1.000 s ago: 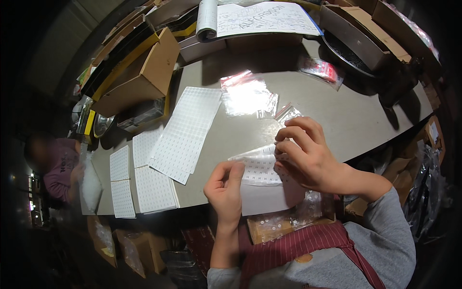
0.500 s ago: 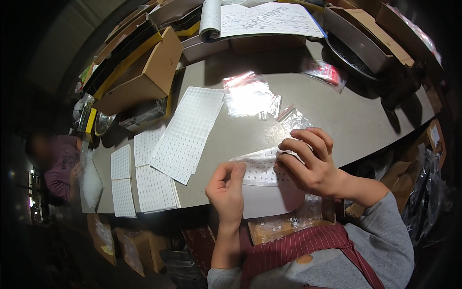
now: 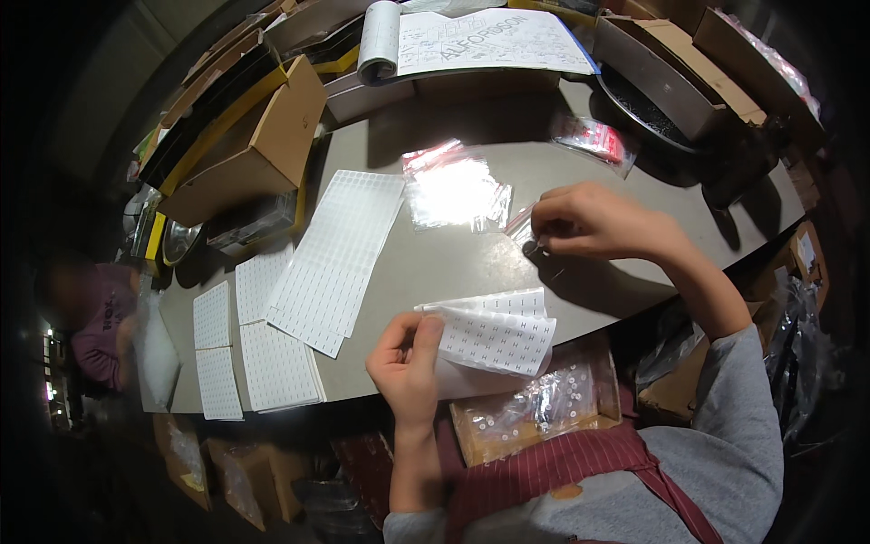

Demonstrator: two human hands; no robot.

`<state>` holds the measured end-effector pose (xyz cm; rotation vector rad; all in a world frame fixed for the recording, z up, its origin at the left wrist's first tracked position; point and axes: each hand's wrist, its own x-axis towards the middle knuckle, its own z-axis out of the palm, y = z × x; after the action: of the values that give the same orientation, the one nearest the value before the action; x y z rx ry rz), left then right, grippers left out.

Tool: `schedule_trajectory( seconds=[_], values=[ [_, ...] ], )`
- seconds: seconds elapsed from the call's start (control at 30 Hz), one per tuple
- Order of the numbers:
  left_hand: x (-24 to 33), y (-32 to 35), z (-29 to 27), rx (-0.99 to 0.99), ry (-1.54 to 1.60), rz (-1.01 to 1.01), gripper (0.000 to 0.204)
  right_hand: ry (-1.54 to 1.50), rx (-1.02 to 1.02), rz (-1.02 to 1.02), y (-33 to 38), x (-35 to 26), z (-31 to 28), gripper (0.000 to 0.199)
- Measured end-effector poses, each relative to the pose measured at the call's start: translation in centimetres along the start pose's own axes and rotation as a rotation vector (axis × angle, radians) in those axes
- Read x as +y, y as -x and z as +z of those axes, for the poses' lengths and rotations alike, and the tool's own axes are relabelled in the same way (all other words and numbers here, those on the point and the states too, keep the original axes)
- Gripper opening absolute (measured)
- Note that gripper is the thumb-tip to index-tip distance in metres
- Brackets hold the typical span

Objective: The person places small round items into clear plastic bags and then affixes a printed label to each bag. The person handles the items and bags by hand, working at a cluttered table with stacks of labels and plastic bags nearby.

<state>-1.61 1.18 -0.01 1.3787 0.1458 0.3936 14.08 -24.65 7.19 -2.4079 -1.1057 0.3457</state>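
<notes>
Label sheet (image 3: 494,337), white and printed with rows of small marks, lies at the near edge of the grey bench (image 3: 435,263), its left corner curled up and pinched between the thumb and fingers (image 3: 426,337) of the left hand (image 3: 405,367). At the far left another person (image 3: 86,313) sits beside the bench, blurred. Near them, small white label sheets (image 3: 217,349) lie flat in a cluster at the bench's left end, and a longer label sheet (image 3: 337,258) lies at a slant just right of them. Behind these, an open cardboard box (image 3: 263,150) rests among stacked flat boxes. Below the bench edge, just right of the left hand, a cardboard tray (image 3: 535,403) holds clear bags of small round parts. In the middle of the bench a pile of clear plastic bags (image 3: 450,189) with red strips catches the light. Just right of that pile, the right hand (image 3: 594,220) hangs low over the bench with its fingertips (image 3: 542,238) closed on a small clear bag (image 3: 524,227); what the bag contains is too small to tell. Farther back lie an open pad of paper with drawn lines (image 3: 489,41) and another clear bag with red contents (image 3: 594,140). A dark round tray (image 3: 643,104) and more cardboard boxes (image 3: 671,54) sit at the far right
</notes>
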Motion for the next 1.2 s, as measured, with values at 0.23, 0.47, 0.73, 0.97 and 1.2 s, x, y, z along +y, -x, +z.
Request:
schedule_trajectory(
  seconds=[0.23,0.47,0.73,0.97,1.2],
  values=[
    [-0.4,0.3,-0.5,0.011,0.112,0.008,0.012,0.271,0.070,0.048,-1.5,2.5,2.7,0.027],
    [-1.5,0.5,-2.2,0.008,0.329,0.053,0.010,0.148,-0.261,0.068,1.4,1.1,1.1,0.055],
    [-1.0,0.5,-2.1,-0.007,0.466,0.063,0.010,-0.037,-0.631,-0.255,3.0,-2.5,1.0,0.018],
    [-1.6,0.3,-2.0,-0.010,0.308,0.092,0.011,0.243,0.250,-0.147,-4.4,3.8,3.1,0.021],
    [-1.6,0.9,-2.4,-0.023,0.244,0.054,0.015,-0.734,0.089,0.004,-4.0,2.1,1.1,0.021]
  ],
)
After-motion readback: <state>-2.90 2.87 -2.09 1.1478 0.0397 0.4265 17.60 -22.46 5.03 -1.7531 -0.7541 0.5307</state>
